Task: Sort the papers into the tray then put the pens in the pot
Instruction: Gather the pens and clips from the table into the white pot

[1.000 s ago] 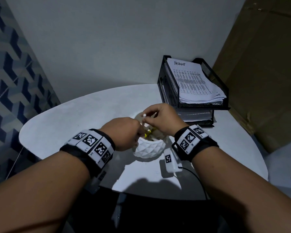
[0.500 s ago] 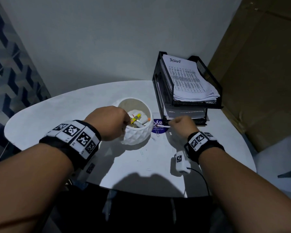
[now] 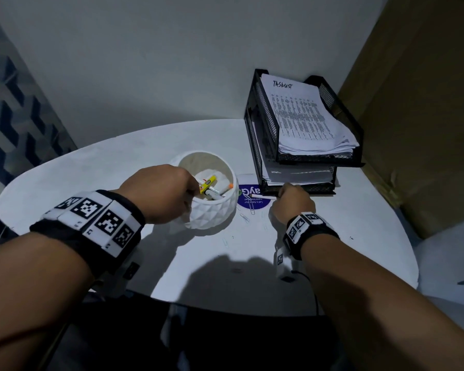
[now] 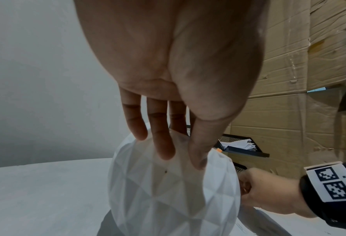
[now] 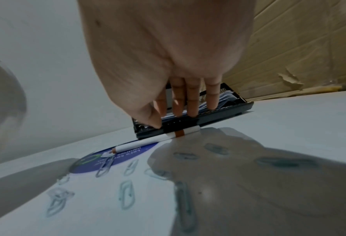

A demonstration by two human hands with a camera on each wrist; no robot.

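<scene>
— Where the right hand [image 5: 168, 52] reaches down, what do its fingers [image 5: 192, 102] meet?

— They hang nearly straight over a slim white pencil [image 5: 158, 139] with a brown band, lying on the table [image 3: 105, 167]. The thumb tip sits just above its barrel; whether anything touches it yet cannot be told. Nothing is gripped.

— And the other side?

— The left hand [image 4: 168, 63] lays relaxed, straight fingers [image 4: 162, 143] against the rim and outer wall of the pot [image 3: 212, 212], a round white bowl with a faceted, diamond-cut surface. Its thumb presses the wall beside them. Inside lie pens [image 3: 214, 187], one yellow, one orange-tipped.

— What lies beyond the fingertips?

— Just past the right fingertips stands the tray [image 3: 263, 145], two tiers of black wire mesh, both holding stacked papers [image 3: 306, 121]; the top sheet carries printed columns and a handwritten heading. Under the pencil's tip is a round blue sticker [image 3: 252, 202]. Nearer the wrist, paper clips [image 5: 125, 194] are scattered, smeared by blur. Crumpled cardboard [image 3: 426, 116] stands behind the tray.

— Anything hidden?

— The left hand covers the pot's near rim in the head view.
</scene>
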